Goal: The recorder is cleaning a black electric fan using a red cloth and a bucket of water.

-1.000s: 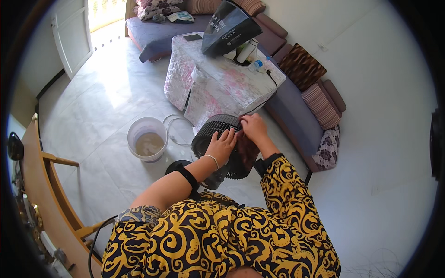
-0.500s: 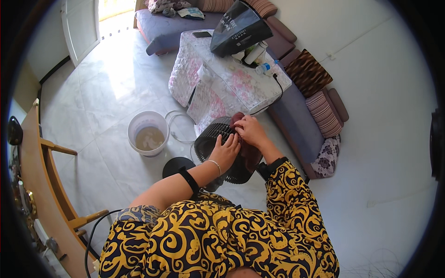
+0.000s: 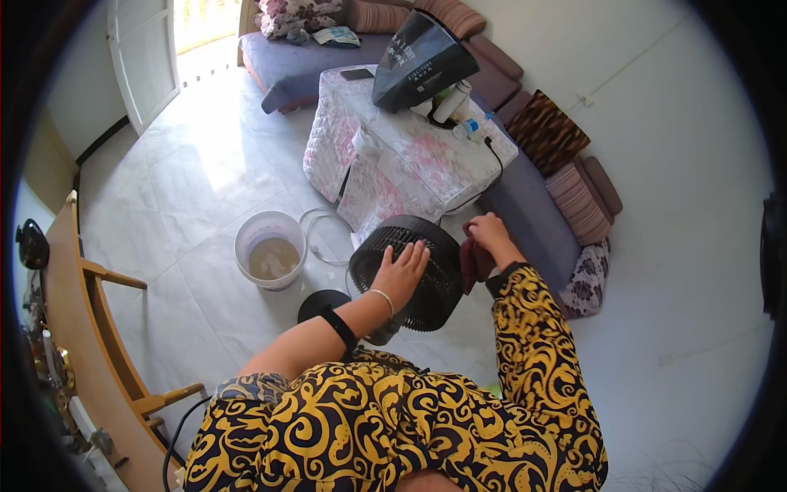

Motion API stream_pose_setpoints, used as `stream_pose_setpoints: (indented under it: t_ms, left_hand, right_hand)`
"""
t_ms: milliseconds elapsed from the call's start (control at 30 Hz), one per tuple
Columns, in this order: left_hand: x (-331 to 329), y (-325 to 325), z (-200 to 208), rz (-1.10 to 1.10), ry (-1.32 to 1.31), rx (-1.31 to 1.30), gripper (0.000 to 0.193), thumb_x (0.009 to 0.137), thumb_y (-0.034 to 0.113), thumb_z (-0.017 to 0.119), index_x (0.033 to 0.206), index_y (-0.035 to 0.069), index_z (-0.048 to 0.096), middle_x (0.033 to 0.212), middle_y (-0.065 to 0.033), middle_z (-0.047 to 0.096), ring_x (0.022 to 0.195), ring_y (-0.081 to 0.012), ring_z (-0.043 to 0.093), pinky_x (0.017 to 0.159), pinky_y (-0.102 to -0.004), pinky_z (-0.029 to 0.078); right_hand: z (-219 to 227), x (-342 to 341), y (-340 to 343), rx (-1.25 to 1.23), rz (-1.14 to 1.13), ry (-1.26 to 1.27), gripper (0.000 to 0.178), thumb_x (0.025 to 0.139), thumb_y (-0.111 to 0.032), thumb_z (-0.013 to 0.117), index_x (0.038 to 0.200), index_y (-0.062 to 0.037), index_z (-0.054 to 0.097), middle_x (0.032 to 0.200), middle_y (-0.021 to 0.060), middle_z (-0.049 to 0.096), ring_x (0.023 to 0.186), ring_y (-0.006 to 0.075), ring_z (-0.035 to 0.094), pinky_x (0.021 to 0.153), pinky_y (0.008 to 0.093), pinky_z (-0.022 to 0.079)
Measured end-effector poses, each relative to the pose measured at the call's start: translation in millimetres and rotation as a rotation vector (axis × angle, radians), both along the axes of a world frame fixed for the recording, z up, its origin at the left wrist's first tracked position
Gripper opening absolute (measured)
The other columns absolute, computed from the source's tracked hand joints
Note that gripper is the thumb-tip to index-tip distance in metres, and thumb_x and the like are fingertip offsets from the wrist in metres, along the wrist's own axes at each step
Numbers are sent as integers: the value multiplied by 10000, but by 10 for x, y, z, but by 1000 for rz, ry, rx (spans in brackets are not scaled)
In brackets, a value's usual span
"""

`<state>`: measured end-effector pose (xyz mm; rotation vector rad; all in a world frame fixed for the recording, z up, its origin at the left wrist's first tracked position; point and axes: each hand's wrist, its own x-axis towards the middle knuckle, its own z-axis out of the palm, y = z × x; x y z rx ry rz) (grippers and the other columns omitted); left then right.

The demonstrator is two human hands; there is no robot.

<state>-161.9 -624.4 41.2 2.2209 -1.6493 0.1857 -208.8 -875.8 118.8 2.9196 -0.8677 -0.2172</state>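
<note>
A black fan (image 3: 440, 287) with a ribbed round cage is in front of me, tilted, its grille partly covered by my hand. My left hand (image 3: 400, 275) lies flat on the cage with its fingers stretched out. To the right of the fan, apart from it, my right hand (image 3: 492, 236) is closed on a dark red cloth (image 3: 472, 264) that hangs down from the fingers. A flat black disc (image 3: 322, 303), probably the fan's base, shows beside my left forearm.
A white bucket (image 3: 243, 246) of murky water stands on the tiled floor, near a pale looped cable (image 3: 314, 221). Beyond is a table with a floral cover (image 3: 402, 164), holding a black bag (image 3: 426, 66) and bottles. Sofas (image 3: 533, 197) line the wall; a wooden bench (image 3: 111, 336) is left.
My right hand has moved right, off the fan, carrying the cloth with it. The left hand stays on the cage, and more of the cage now shows. The view has shifted slightly.
</note>
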Motion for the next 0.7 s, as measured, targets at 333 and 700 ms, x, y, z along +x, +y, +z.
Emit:
stream_pose_setpoints:
  t_ms: [333, 700]
  left_hand:
    - [527, 242, -178, -83, 554, -549, 645, 649, 136, 573, 1260, 18, 401, 1256, -189, 437, 1170, -351, 402, 999, -413, 314]
    - [545, 300, -107, -158, 727, -467, 731, 724, 313, 659, 1310, 13, 342, 1292, -187, 402, 1184, -332, 397, 994, -381, 310]
  right_hand:
    - [256, -1009, 561, 518, -171, -703, 326, 800, -229, 606, 1038, -6, 607, 970, 144, 620, 894, 226, 590, 817, 303, 438]
    - [205, -688, 1419, 1320, -348, -1159, 366, 862, -168, 574, 1175, 9, 505, 1032, 52, 588, 896, 122, 560, 812, 250, 443]
